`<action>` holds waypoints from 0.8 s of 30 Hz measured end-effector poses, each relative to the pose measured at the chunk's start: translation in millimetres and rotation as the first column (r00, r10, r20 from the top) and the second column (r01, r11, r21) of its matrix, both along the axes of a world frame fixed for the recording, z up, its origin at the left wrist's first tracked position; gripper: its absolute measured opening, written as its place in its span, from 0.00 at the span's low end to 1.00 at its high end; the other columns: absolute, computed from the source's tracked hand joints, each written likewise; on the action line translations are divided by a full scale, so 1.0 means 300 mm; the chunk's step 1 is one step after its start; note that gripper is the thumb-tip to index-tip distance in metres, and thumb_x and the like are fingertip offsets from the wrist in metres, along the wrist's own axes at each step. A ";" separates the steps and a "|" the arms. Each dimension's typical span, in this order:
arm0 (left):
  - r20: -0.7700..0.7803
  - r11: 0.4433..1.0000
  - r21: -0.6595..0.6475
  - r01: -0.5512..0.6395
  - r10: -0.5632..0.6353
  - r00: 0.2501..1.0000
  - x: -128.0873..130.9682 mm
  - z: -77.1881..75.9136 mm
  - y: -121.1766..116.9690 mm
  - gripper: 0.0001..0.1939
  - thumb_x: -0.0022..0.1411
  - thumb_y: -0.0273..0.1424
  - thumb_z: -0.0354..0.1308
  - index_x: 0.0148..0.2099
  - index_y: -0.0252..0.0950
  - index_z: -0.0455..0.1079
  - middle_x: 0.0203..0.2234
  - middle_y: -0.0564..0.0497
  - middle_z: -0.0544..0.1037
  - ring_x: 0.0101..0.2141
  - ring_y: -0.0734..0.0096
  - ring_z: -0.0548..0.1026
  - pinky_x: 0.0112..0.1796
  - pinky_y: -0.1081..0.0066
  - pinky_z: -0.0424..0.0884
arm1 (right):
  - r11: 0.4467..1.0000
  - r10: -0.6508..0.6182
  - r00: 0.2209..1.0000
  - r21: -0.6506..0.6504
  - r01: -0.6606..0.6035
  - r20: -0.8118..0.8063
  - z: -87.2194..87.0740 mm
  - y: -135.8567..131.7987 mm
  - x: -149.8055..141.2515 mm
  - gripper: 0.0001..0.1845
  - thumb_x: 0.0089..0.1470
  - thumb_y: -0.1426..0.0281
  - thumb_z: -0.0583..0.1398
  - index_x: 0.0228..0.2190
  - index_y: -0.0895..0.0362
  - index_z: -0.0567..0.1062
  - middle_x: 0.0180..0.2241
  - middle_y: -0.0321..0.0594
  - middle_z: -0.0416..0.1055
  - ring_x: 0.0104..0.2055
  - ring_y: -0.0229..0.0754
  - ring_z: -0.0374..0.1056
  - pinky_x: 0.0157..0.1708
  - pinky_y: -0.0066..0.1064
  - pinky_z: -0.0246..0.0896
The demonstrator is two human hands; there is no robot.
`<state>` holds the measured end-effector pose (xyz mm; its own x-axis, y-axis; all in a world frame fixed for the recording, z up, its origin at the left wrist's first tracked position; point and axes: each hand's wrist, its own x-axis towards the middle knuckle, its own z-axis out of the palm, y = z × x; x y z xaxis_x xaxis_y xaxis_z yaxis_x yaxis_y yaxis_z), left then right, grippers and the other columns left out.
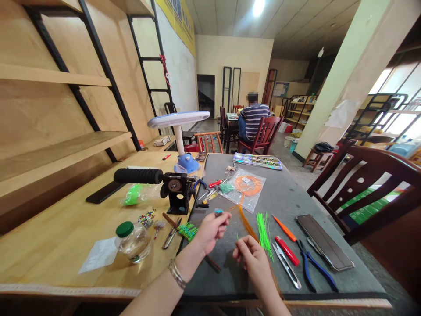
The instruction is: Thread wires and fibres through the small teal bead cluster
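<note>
Over the grey mat my left hand (pixel 212 231) is closed in a pinch, with a small blue piece (pixel 219 212) showing at its fingertips; its exact kind is too small to tell. My right hand (pixel 252 255), lower and to the right, also pinches. A thin greenish strand (pixel 237 236) seems to stick up from its fingertips. Beside that hand lie a bundle of bright green strands (pixel 263 232) and a hank of orange-brown fibre (pixel 247 223). A brown stick wound with green and blue strands (pixel 187 231) lies partly behind my left forearm.
A black crank device (pixel 177 193) and a green-lidded jar (pixel 133 243) stand left. Right are thread snips (pixel 287 265), a red lighter (pixel 287 251), blue-handled pliers (pixel 312 267) and a phone case (pixel 324 241). Farther back lies a bag with an orange coil (pixel 247 186); a person (pixel 255 118) sits beyond.
</note>
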<state>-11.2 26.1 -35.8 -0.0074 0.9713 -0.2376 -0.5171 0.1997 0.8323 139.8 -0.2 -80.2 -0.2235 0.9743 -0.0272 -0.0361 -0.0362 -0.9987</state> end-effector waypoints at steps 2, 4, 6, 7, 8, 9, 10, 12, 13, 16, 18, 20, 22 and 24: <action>-0.192 0.998 -0.009 0.063 -0.064 0.979 0.021 -0.015 -0.038 0.15 0.46 0.36 0.67 0.32 0.31 0.70 0.18 0.60 0.63 0.14 0.88 0.52 0.16 0.80 0.41 | 1.000 -0.008 1.000 -0.026 0.008 -0.001 0.006 0.012 0.004 0.21 0.47 0.50 0.60 0.23 0.56 0.69 0.20 0.35 0.69 0.19 0.34 0.57 0.16 0.23 0.46; -0.312 0.994 0.011 0.107 -0.098 0.945 0.043 -0.023 -0.067 0.15 0.46 0.38 0.66 0.30 0.32 0.70 0.17 0.60 0.64 0.15 0.85 0.54 0.16 0.79 0.45 | 0.999 -0.022 1.000 -0.026 0.022 0.000 0.012 0.019 0.006 0.22 0.45 0.50 0.62 0.22 0.57 0.71 0.20 0.33 0.66 0.19 0.33 0.55 0.16 0.23 0.44; -0.361 0.991 0.071 0.117 -0.084 0.929 0.059 -0.023 -0.080 0.14 0.46 0.38 0.65 0.28 0.32 0.70 0.17 0.58 0.66 0.17 0.83 0.56 0.18 0.78 0.50 | 0.999 -0.039 0.999 -0.020 0.039 0.002 0.020 0.025 0.007 0.21 0.44 0.50 0.63 0.22 0.57 0.73 0.19 0.32 0.64 0.18 0.32 0.53 0.16 0.23 0.44; -0.372 0.988 0.110 0.112 -0.064 0.926 0.064 -0.021 -0.080 0.13 0.47 0.37 0.65 0.27 0.32 0.70 0.17 0.58 0.67 0.18 0.82 0.58 0.20 0.78 0.53 | 0.999 -0.044 0.999 -0.015 0.044 0.003 0.025 0.029 0.008 0.21 0.43 0.50 0.63 0.22 0.57 0.73 0.19 0.32 0.64 0.19 0.32 0.53 0.17 0.24 0.44; -0.382 0.983 0.153 0.100 -0.034 0.923 0.067 -0.019 -0.077 0.12 0.47 0.37 0.64 0.26 0.32 0.70 0.17 0.57 0.68 0.19 0.80 0.61 0.22 0.77 0.57 | 0.999 -0.044 0.999 -0.007 0.044 0.006 0.030 0.035 0.007 0.21 0.42 0.50 0.63 0.21 0.57 0.74 0.19 0.32 0.65 0.19 0.33 0.54 0.18 0.24 0.46; -0.394 0.977 0.197 0.086 -0.002 0.919 0.068 -0.018 -0.071 0.11 0.47 0.36 0.64 0.25 0.32 0.70 0.18 0.56 0.69 0.21 0.78 0.63 0.24 0.76 0.59 | 0.999 -0.040 0.999 0.005 0.040 0.012 0.037 0.042 0.007 0.21 0.42 0.51 0.64 0.21 0.57 0.74 0.19 0.32 0.65 0.20 0.34 0.56 0.19 0.25 0.48; -0.408 0.969 0.238 0.072 0.033 0.912 0.067 -0.018 -0.062 0.10 0.48 0.35 0.63 0.25 0.32 0.69 0.18 0.55 0.70 0.22 0.76 0.65 0.26 0.75 0.61 | 0.999 -0.035 0.999 0.022 0.034 0.018 0.044 0.050 0.007 0.20 0.41 0.51 0.64 0.20 0.57 0.75 0.19 0.33 0.66 0.22 0.35 0.57 0.21 0.25 0.50; -0.435 0.953 0.302 0.035 0.105 0.894 0.061 -0.022 -0.037 0.09 0.48 0.33 0.63 0.24 0.33 0.69 0.19 0.55 0.71 0.24 0.74 0.67 0.29 0.73 0.63 | 0.999 -0.020 0.999 0.050 0.018 0.038 0.058 0.069 0.006 0.19 0.41 0.53 0.64 0.19 0.58 0.76 0.19 0.34 0.68 0.24 0.37 0.59 0.26 0.27 0.54; -0.447 0.948 0.318 0.013 0.138 0.884 0.056 -0.026 -0.021 0.08 0.47 0.32 0.62 0.24 0.33 0.69 0.18 0.55 0.71 0.23 0.74 0.67 0.29 0.73 0.63 | 0.999 -0.012 0.999 0.050 0.009 0.052 0.063 0.079 0.006 0.18 0.41 0.55 0.64 0.19 0.58 0.76 0.20 0.35 0.68 0.25 0.37 0.59 0.27 0.27 0.54; -0.451 0.947 0.310 -0.088 0.228 0.863 0.037 -0.037 0.034 0.09 0.46 0.33 0.63 0.23 0.33 0.69 0.17 0.56 0.70 0.23 0.74 0.66 0.28 0.73 0.62 | 1.000 0.015 0.996 -0.023 -0.013 0.087 0.069 0.106 0.007 0.16 0.41 0.57 0.64 0.19 0.57 0.77 0.18 0.33 0.67 0.21 0.33 0.55 0.22 0.26 0.49; -0.445 0.947 0.298 -0.117 0.247 0.861 0.026 -0.042 0.069 0.10 0.44 0.34 0.63 0.22 0.33 0.69 0.16 0.56 0.69 0.21 0.75 0.65 0.27 0.73 0.61 | 0.996 0.031 0.995 -0.081 -0.023 0.095 0.065 0.118 0.008 0.16 0.41 0.56 0.64 0.19 0.57 0.78 0.15 0.31 0.64 0.17 0.31 0.50 0.19 0.25 0.44; -0.438 0.945 0.296 -0.138 0.263 0.860 0.018 -0.046 0.095 0.10 0.43 0.35 0.63 0.22 0.33 0.69 0.16 0.56 0.70 0.21 0.75 0.65 0.27 0.73 0.61 | 0.993 0.042 0.995 -0.110 -0.031 0.093 0.058 0.126 0.010 0.16 0.40 0.56 0.64 0.19 0.57 0.78 0.14 0.30 0.61 0.16 0.30 0.47 0.17 0.25 0.40; -0.431 0.942 0.295 -0.159 0.280 0.858 0.014 -0.050 0.112 0.10 0.43 0.35 0.64 0.22 0.33 0.69 0.17 0.56 0.70 0.22 0.75 0.65 0.28 0.73 0.61 | 0.992 0.045 0.995 -0.121 -0.034 0.094 0.052 0.130 0.012 0.17 0.40 0.56 0.64 0.19 0.58 0.78 0.13 0.30 0.59 0.16 0.30 0.46 0.16 0.25 0.38; -0.423 0.940 0.292 -0.177 0.293 0.858 0.013 -0.055 0.122 0.10 0.42 0.34 0.64 0.22 0.33 0.69 0.17 0.56 0.70 0.22 0.75 0.65 0.28 0.73 0.61 | 0.990 0.044 0.994 -0.135 -0.031 0.097 0.047 0.131 0.015 0.17 0.40 0.56 0.64 0.20 0.58 0.78 0.13 0.29 0.58 0.16 0.30 0.45 0.16 0.24 0.37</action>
<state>-7.4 62.7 -52.2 -0.2931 0.9525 0.0828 -0.0770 -0.1099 0.9910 144.2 39.1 -66.2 -0.2495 0.9515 -0.1801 0.0675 -0.1684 -0.9834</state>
